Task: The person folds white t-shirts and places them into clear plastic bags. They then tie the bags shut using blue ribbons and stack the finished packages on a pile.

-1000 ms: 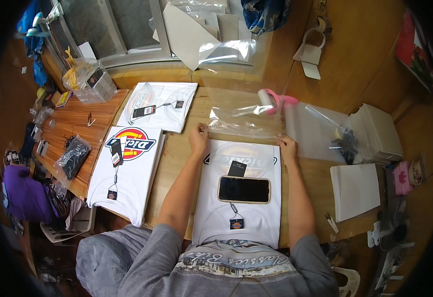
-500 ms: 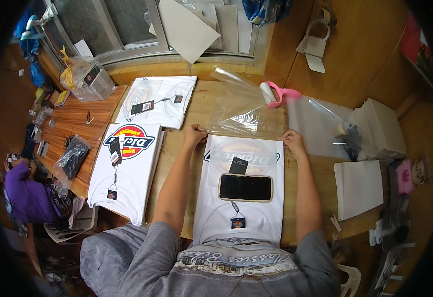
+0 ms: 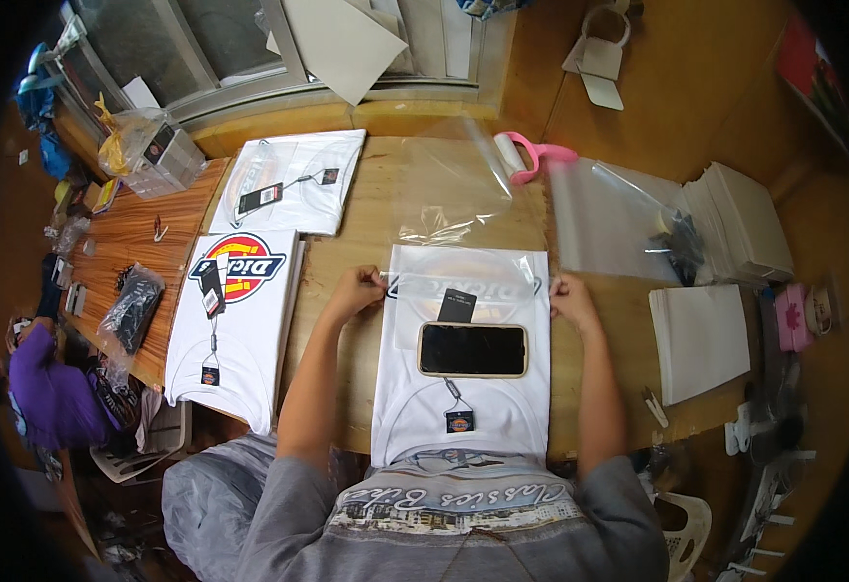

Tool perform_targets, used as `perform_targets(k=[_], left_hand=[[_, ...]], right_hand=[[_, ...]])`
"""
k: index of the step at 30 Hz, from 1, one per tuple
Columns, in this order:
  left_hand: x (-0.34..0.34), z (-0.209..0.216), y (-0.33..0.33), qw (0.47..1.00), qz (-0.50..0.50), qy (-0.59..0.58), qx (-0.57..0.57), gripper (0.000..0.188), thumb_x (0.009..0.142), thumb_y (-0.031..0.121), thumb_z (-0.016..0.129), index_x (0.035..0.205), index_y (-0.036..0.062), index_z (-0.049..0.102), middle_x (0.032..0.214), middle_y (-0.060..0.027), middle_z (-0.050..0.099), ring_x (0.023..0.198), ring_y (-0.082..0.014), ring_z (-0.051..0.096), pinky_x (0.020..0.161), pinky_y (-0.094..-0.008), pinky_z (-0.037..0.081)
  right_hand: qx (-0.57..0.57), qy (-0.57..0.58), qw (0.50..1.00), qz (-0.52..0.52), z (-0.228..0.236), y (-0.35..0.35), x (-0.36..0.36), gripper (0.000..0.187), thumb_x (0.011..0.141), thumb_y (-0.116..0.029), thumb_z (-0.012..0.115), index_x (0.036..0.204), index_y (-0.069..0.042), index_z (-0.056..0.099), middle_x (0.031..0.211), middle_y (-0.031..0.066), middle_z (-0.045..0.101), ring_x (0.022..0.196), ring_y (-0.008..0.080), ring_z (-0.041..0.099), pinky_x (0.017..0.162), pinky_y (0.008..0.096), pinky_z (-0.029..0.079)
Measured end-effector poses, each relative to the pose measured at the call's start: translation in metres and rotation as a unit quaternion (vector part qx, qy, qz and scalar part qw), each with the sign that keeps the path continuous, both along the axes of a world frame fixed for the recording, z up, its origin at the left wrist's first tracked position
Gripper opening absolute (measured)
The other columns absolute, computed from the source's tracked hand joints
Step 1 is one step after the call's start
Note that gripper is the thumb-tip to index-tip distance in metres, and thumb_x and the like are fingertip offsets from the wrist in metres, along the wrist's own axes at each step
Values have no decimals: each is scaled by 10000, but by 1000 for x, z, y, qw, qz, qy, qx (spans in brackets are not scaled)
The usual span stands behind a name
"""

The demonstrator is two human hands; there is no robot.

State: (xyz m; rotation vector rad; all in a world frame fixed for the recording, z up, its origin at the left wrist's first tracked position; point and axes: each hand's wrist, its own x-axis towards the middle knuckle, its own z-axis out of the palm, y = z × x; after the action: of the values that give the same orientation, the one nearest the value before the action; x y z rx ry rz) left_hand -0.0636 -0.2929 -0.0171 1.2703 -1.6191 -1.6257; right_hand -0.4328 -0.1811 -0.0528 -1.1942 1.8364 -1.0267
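A folded white T-shirt (image 3: 407, 407) lies in front of me, its print veiled by a translucent sheet. A phone (image 3: 473, 349) with a dark screen rests on the shirt, partly over a black hang tag (image 3: 457, 306); a corded small label (image 3: 459, 421) sits nearer me. Beyond, a clear plastic bag (image 3: 454, 189) spreads over the table and reaches the shirt's far end. Pinched closed, my left hand (image 3: 355, 292) grips the bag's edge at the shirt's left side. At the opposite side my right hand (image 3: 572, 303) pinches the other edge, fingertips partly hidden.
To the left are a stack of folded white T-shirts (image 3: 226, 339) and a bagged shirt (image 3: 289, 199). A pink-handled roller (image 3: 522, 155), clear bags (image 3: 604, 218), a white paper stack (image 3: 701, 349) and small snips (image 3: 655, 407) lie rightward. Someone in purple (image 3: 56, 393) sits far left.
Both hands have come nearer me along the shirt's sides, drawing the plastic bag's edges over its far end. The whole view has shifted slightly.
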Motion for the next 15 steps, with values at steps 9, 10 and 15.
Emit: perform_targets(k=[9, 10, 15], left_hand=[[12, -11, 44, 997, 61, 50, -25, 223, 671, -37, 614, 859, -11, 497, 845, -62, 536, 731, -100, 527, 660, -209, 455], [10, -16, 45, 996, 67, 42, -38, 225, 669, -40, 614, 859, -12, 498, 842, -61, 534, 733, -100, 527, 663, -209, 455], [10, -22, 60, 984, 153, 8, -92, 276, 636, 5, 659, 860, -8, 498, 738, -49, 530, 640, -98, 520, 562, -215, 444]], right_hand=[[-77, 320, 892, 308, 78, 62, 132, 727, 510, -231, 726, 1155, -185, 393, 1173, 136, 360, 1116, 274, 316, 914, 413, 218], [-82, 311, 896, 307, 78, 61, 130, 726, 506, -226, 725, 1151, -182, 397, 1161, 140, 367, 1109, 280, 320, 913, 412, 220], [-89, 250, 943, 201, 75, 82, 102, 659, 462, -189, 718, 1064, -140, 456, 1046, 137, 442, 1000, 304, 401, 871, 393, 288]])
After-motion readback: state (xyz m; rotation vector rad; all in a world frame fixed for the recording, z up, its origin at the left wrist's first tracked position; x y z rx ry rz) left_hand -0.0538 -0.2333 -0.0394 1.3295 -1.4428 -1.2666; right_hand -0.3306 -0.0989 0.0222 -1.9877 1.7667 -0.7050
